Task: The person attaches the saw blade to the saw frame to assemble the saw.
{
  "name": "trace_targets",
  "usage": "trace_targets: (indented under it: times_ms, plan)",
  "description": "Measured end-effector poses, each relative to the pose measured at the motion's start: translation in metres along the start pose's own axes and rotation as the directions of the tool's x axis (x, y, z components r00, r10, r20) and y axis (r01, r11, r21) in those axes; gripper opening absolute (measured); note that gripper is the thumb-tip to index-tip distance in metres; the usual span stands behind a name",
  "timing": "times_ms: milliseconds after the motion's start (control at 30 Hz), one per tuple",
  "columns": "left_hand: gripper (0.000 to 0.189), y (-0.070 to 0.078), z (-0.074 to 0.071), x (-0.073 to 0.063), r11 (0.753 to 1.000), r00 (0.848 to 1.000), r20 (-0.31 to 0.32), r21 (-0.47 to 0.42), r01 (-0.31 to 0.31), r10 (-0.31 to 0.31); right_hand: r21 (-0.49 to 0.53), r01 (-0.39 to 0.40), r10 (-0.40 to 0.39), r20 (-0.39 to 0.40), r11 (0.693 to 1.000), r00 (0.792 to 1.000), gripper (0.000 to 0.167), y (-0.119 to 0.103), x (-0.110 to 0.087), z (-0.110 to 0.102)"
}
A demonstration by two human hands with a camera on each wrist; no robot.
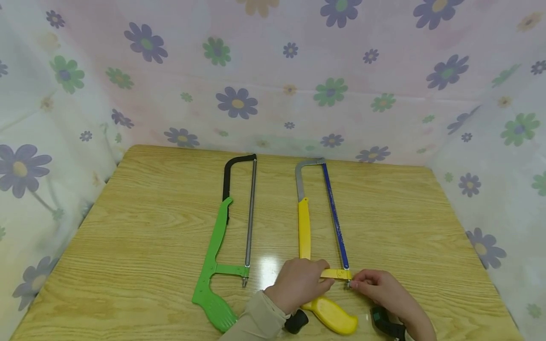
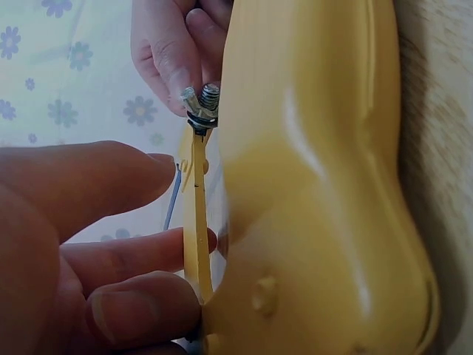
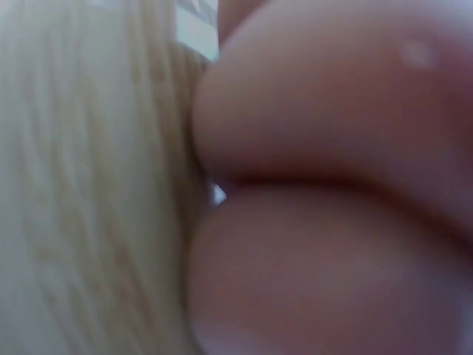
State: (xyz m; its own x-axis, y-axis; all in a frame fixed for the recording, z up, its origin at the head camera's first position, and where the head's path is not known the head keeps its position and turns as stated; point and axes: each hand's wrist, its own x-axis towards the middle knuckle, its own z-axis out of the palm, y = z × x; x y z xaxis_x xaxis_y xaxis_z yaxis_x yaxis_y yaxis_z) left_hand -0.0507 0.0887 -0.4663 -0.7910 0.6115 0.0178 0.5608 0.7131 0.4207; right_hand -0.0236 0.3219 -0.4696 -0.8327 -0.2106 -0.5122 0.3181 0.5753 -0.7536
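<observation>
A hacksaw with a yellow handle (image 1: 332, 315) and a grey front frame (image 1: 299, 180) lies on the wooden table, its blue blade (image 1: 334, 213) strung along the right side. My left hand (image 1: 298, 285) grips its yellow crossbar (image 1: 337, 273) near the handle. In the left wrist view, thumb and fingers lie to either side of that bar. At the bar's outer end sits a metal wing nut (image 2: 194, 111) on a threaded bolt (image 2: 211, 94). My right hand (image 1: 384, 290) pinches the wing nut with thumb and forefinger. The right wrist view shows mostly blurred fingers (image 3: 318, 259) hiding the nut.
Left of the yellow saw lies a second hacksaw with a green handle (image 1: 216, 308), black front frame (image 1: 227, 180) and grey blade (image 1: 251, 213). A flower-print cloth (image 1: 273, 71) hangs behind and beside the wooden table (image 1: 158, 227). Dark wrist devices show at both wrists.
</observation>
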Motion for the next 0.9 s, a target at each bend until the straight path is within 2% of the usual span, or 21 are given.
trace_targets:
  times_ms: [533,900]
  plan:
    - [0.027,0.0012,-0.0037,-0.0012,1.0,1.0,-0.028,-0.007,-0.014,0.014,-0.053,-0.007,0.006,-0.02,0.999,1.0,0.037,-0.0002,0.0007,-0.0012]
    - [0.028,0.0002,-0.0029,-0.001,1.0,1.0,-0.008,-0.008,-0.008,0.008,-0.021,-0.007,0.007,-0.002,1.0,1.0,0.037,-0.0013,0.001,-0.0006]
